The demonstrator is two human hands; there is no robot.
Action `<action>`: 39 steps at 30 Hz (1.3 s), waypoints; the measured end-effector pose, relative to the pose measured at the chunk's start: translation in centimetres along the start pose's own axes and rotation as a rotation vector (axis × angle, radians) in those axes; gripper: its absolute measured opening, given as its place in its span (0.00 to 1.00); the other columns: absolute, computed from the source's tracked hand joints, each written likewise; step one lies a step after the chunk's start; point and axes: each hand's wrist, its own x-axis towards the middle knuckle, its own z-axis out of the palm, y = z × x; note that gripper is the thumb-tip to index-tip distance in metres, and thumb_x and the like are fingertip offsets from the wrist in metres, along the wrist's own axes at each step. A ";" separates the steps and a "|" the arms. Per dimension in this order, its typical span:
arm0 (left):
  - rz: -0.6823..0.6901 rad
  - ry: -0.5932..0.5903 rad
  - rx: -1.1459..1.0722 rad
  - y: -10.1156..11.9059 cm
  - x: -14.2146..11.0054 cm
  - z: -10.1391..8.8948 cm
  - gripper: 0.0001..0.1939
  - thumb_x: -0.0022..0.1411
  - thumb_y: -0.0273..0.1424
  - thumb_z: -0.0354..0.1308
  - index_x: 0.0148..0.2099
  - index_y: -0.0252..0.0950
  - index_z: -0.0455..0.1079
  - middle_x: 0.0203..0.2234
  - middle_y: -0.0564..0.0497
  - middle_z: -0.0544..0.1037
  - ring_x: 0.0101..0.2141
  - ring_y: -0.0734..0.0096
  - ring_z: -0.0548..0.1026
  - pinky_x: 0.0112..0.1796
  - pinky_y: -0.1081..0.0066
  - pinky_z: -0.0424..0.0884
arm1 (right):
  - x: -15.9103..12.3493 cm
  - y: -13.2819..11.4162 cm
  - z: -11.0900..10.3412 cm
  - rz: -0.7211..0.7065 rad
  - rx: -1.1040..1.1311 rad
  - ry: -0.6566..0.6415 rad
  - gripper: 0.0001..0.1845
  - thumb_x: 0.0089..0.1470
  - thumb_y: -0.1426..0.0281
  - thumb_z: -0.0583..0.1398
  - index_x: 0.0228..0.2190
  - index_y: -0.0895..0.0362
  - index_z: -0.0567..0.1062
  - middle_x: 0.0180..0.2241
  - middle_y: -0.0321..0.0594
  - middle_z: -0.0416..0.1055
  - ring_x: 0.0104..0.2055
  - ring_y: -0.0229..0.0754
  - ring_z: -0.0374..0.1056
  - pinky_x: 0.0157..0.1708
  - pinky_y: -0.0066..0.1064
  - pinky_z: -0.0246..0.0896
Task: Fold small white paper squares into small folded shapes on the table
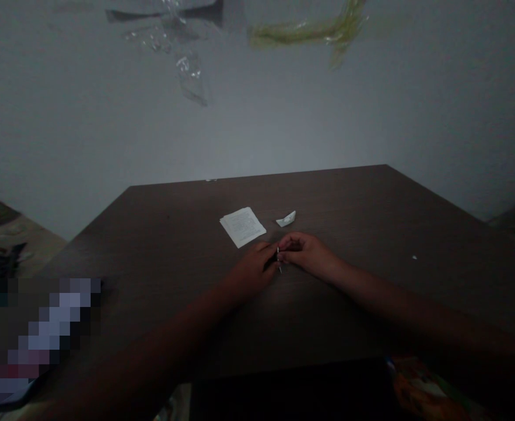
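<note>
Paper in hands, printed sheets nearby (text illegible)

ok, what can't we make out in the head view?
Head view, all:
White piece between the left hand and right hand: shape hidden by their fingers.
Print on the papers: too small, dim.
White speck, right: too small to identify.
Lower-left item: pixelated, cut off by the edge.
</note>
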 end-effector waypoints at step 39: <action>-0.167 0.165 -0.180 -1.4 0.1 0.7 0.10 0.72 0.28 0.70 0.52 0.41 0.88 0.45 0.48 0.92 0.46 0.56 0.89 0.53 0.58 0.85 | -1.9 -1.7 1.5 -0.221 -0.591 0.112 0.10 0.62 0.77 0.71 0.35 0.51 0.78 0.35 0.36 0.81 0.38 0.45 0.76 0.42 0.36 0.65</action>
